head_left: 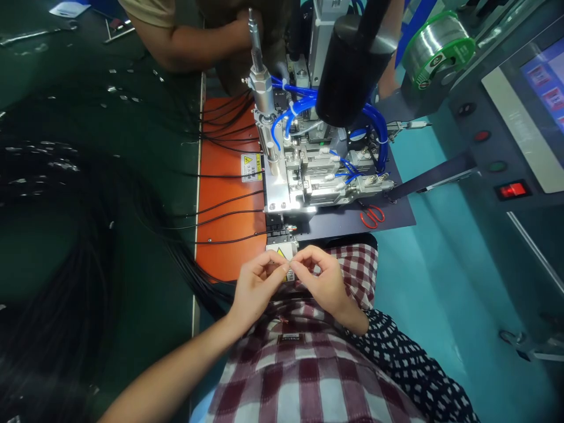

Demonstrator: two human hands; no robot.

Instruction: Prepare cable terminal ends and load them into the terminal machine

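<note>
My left hand [258, 285] and my right hand [324, 282] meet in front of my checked apron [299, 364], thumb and fingertips pinched on each side. Whatever lies between the fingertips is too small to make out. Just beyond them sits a white block with a yellow warning label [280, 251], partly covered by my fingers. Behind it stands a metal machine [277, 191] with blue air tubes [304, 104]. Several thin black cables [229, 212] run across an orange plate [215, 258] to the machine's left side. A bundle of black cables [187, 264] reaches toward my left wrist.
A large heap of black cables [74, 235] covers the dark table at left. Red-handled scissors [372, 217] lie right of the machine. A solder wire spool [438, 47] hangs above a control panel [520, 117]. Another person's arm [194, 47] rests behind the machine.
</note>
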